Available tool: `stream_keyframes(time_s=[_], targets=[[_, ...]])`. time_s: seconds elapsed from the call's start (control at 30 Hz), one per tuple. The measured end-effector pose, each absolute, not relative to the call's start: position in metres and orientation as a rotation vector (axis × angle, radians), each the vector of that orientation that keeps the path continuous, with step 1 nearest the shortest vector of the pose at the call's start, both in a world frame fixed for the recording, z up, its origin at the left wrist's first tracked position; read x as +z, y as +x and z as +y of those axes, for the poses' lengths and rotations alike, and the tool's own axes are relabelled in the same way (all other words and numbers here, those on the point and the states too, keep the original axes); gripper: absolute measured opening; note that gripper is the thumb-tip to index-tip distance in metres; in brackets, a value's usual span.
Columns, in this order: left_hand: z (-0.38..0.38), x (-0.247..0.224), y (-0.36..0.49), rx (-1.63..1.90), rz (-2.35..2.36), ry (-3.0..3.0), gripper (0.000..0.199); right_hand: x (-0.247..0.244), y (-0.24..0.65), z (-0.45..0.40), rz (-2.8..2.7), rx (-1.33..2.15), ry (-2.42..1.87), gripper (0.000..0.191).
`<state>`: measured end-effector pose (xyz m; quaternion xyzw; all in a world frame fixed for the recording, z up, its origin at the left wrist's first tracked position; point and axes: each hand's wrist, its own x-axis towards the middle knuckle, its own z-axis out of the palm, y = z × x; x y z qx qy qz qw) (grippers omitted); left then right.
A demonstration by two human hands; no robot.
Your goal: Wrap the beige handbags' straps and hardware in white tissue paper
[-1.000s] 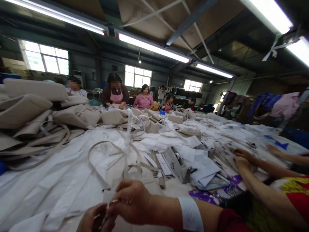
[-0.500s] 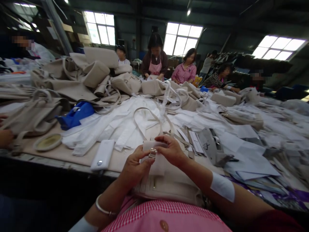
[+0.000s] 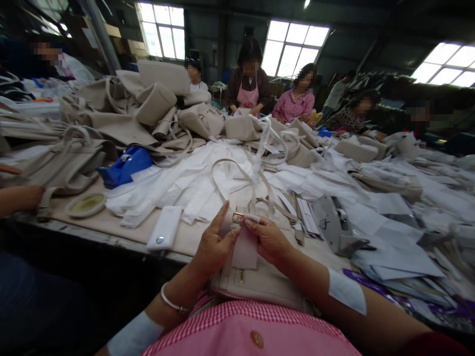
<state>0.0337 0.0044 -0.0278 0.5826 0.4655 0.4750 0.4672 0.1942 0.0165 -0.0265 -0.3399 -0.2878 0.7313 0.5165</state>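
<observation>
A beige bag (image 3: 267, 287) lies at the table's edge against my apron. Above it a pale strip of thin wrapping (image 3: 245, 252) hangs down over the bag's front, near a small gold fitting (image 3: 241, 276). My left hand (image 3: 215, 242) pinches the left side of a gold buckle (image 3: 237, 217), thumb below and forefinger stretched up beside it. From the right, my right hand (image 3: 267, 238) holds the pale wrapping between thumb and fingers, right next to the buckle. Behind both hands, a beige strap (image 3: 218, 180) loops up over white sheets.
White sheets (image 3: 178, 183), a blue tape dispenser (image 3: 126, 165), a white phone-like case (image 3: 165, 228) and a round dish (image 3: 86, 204) lie left. A grey dispenser (image 3: 336, 225) and papers (image 3: 389, 247) lie right. Beige bags (image 3: 156, 104) are heaped behind. Another person's arm (image 3: 22, 200) reaches in from the left.
My right hand has come lower, and its fingers have closed on the wrapping beside the buckle. The buckle now faces up more plainly. The whole view has shifted slightly.
</observation>
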Motion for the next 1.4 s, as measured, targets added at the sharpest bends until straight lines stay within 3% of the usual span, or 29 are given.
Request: stream_keyframes(time_s=[0.1,0.33,0.67,0.87,1.0,1.2,1.4], targets=[[0.007,-0.028,0.034,1.167,1.163,1.252,0.096,-0.027,0.191,0.016,-0.645,1.699,-0.826,0.031],[0.012,-0.024,0.031,1.028,1.218,1.196,0.045,-0.029,0.185,0.017,-0.583,1.663,-0.799,0.032],[0.013,-0.019,0.025,0.963,1.259,1.340,0.037,-0.027,0.182,0.021,-0.667,1.871,-0.750,0.033],[0.007,-0.012,0.030,0.952,1.269,1.577,0.028,-0.009,0.193,0.028,-1.177,1.653,-1.074,0.032],[0.009,-0.012,0.027,0.971,1.174,1.609,0.034,-0.008,0.196,0.030,-1.145,1.555,-1.147,0.033],[0.021,-0.028,0.016,0.859,0.657,0.886,0.064,-0.014,0.199,0.028,-1.035,1.658,-0.977,0.030],[0.020,-0.024,0.025,0.791,0.749,1.009,0.053,-0.016,0.195,0.026,-1.050,1.591,-1.002,0.029]])
